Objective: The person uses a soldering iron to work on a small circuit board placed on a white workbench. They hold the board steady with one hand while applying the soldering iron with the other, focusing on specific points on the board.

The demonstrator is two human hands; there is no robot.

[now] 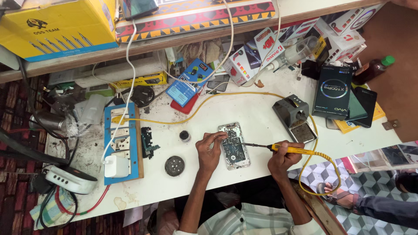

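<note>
An opened phone lies face down on the white table, its circuit board bare. My left hand rests at the phone's left edge, fingertips pinched over the upper board; whether they hold something thin I cannot tell. My right hand grips a yellow-handled soldering iron, whose dark tip reaches left onto the middle of the board. The iron's yellow cable loops off the table's front edge and runs back across the table.
A grey soldering iron stand sits right of the phone. A blue socket board with a white charger lies at the left, near a loose circuit part, a round tin and small pot. Boxes crowd the back; another person's sandalled foot.
</note>
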